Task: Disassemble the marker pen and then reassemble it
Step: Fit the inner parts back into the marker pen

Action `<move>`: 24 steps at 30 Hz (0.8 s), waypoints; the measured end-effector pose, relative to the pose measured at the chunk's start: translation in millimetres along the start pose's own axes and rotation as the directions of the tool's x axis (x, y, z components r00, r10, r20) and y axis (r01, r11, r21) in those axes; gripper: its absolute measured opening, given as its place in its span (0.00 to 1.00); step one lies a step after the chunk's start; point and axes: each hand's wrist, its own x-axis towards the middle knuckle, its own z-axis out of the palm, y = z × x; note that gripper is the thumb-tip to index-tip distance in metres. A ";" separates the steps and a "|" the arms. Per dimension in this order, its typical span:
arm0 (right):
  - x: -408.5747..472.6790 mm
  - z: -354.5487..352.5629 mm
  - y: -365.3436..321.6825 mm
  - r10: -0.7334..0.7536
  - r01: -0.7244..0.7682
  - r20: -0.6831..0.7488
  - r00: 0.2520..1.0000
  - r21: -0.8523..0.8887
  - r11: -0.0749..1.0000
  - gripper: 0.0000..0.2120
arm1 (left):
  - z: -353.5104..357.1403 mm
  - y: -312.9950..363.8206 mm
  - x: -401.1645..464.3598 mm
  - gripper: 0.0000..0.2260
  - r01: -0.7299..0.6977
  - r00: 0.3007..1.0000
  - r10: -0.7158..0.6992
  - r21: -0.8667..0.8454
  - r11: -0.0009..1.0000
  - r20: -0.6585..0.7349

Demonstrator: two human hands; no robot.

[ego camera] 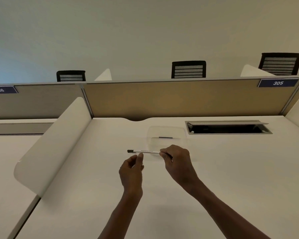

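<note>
A slim white marker pen (pixel 146 151) with a black cap at its left end is held level above the white desk (pixel 214 169). My right hand (pixel 177 161) grips the pen's right end between thumb and fingers, and a dark tip shows past the fingers. My left hand (pixel 131 169) is just below the pen's left part, thumb and forefinger apart, its forefinger tip touching or nearly touching the barrel near the cap.
A clear plastic box (pixel 167 135) lies on the desk just behind the pen. An open cable hatch (pixel 229 128) sits at the back right. A white side divider (pixel 50 144) stands at the left and a tan partition (pixel 179 97) at the back.
</note>
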 end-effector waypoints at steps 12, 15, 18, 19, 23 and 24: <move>-5.7 4.6 5.8 -0.124 0.119 0.094 0.988 0.051 0.992 0.10 | 7.2 14.1 -10.7 0.09 0.446 0.885 -0.326 -0.407 0.797 0.331; -3.9 1.9 7.7 -0.169 0.170 0.131 0.977 -0.002 0.985 0.09 | 5.6 15.8 -12.1 0.07 0.431 0.894 -0.323 -0.397 0.810 0.311; -1.5 3.9 11.5 -0.230 0.259 0.203 0.952 -0.129 0.957 0.14 | 6.2 18.4 -13.4 0.07 0.409 0.903 -0.306 -0.390 0.825 0.300; -0.7 4.9 12.1 -0.257 0.299 0.221 0.941 -0.188 0.935 0.13 | 6.5 18.7 -12.8 0.08 0.402 0.907 -0.299 -0.389 0.829 0.297; -0.7 4.1 10.1 -0.303 0.386 0.279 0.911 -0.325 0.863 0.07 | 7.7 19.0 -12.5 0.10 0.363 0.919 -0.262 -0.376 0.853 0.294; -0.8 2.9 8.8 -0.284 0.369 0.284 0.916 -0.317 0.874 0.07 | 7.9 19.1 -13.1 0.10 0.347 0.924 -0.247 -0.373 0.861 0.290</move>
